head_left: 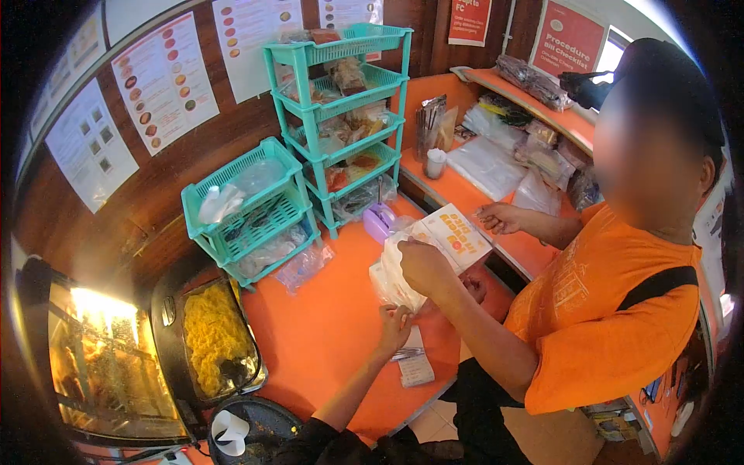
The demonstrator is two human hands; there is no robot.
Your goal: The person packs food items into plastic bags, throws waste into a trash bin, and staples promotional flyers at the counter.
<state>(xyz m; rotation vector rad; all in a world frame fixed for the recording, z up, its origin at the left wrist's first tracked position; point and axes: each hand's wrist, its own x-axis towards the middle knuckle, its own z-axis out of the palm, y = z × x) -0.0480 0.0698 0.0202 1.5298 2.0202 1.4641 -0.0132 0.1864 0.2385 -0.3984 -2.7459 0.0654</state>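
Observation:
My left hand (395, 327), in a black sleeve, has its fingers pinched on the lower edge of a whitish plastic bag (399, 275). A co-worker's hand (425, 267) grips the same bag from above. Next to it is a white box (449, 235) with orange and pink lettering. Below the co-worker's forearm, my right hand (474, 289) shows only in part, its fingers curled near the box; what they hold is hidden. The co-worker's other hand (502, 218) is beside the box's far edge. A paper slip (417, 370) lies on the orange counter (310, 333) near my left hand.
Turquoise basket racks (341, 128) with packets stand at the back, beside a purple tape dispenser (380, 222). A tray of yellow food (217, 341) and a lit display case (108, 356) are at left. A co-worker in an orange shirt (597, 310) fills the right. Plastic bags (488, 167) lie beyond.

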